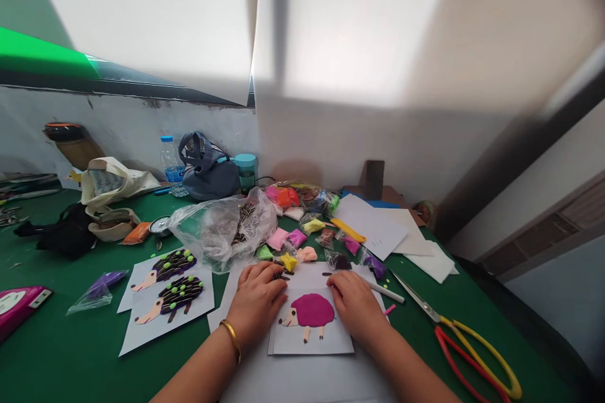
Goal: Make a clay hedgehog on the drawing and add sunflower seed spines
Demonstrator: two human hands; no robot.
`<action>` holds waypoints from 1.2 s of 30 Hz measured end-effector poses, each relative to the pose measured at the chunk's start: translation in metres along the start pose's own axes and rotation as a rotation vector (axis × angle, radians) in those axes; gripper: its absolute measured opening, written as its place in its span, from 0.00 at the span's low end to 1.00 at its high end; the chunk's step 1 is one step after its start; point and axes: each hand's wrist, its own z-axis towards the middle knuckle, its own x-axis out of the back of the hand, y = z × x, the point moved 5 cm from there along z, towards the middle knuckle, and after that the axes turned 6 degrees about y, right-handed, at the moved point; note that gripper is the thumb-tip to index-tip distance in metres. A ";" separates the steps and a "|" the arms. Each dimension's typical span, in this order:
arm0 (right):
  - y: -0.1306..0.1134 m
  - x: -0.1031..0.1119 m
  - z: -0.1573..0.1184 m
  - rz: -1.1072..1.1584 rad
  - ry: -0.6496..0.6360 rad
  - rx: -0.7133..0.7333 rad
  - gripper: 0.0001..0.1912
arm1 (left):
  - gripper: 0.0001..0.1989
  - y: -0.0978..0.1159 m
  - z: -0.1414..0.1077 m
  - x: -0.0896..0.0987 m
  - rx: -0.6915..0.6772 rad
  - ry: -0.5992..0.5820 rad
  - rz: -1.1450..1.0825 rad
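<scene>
A white card lies in front of me with a magenta clay hedgehog on it, with a peach face and short legs. My left hand, with a gold bangle at the wrist, has its bent fingers closed on the card's left side. At the right side my right hand holds the card with curled fingers. More white paper shows beneath and behind the card. Small dark pieces appear by the fingertips of both hands. The undersides of the fingers are hidden.
Red-and-yellow scissors lie open at right, near a white stick. Two dark hedgehog cards rest at left. Behind are a clear plastic bag, several clay packets, loose paper, and a blue bag.
</scene>
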 end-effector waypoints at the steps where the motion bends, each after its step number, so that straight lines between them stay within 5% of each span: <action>1: 0.001 0.001 0.001 -0.009 0.005 0.006 0.11 | 0.06 0.000 0.000 0.000 0.000 -0.002 -0.001; 13: -0.002 -0.003 0.030 -0.268 -0.153 0.035 0.11 | 0.18 -0.035 -0.002 0.004 0.242 0.023 0.173; 21: -0.002 -0.009 0.038 -0.306 -0.200 0.025 0.10 | 0.19 -0.024 0.006 -0.007 0.136 -0.104 0.200; 29: 0.001 -0.013 0.038 -0.324 -0.220 0.027 0.10 | 0.06 -0.021 0.020 -0.015 0.077 -0.234 0.152; 36: 0.000 -0.014 0.038 -0.376 -0.222 0.041 0.10 | 0.07 -0.032 0.021 -0.026 0.128 -0.210 0.052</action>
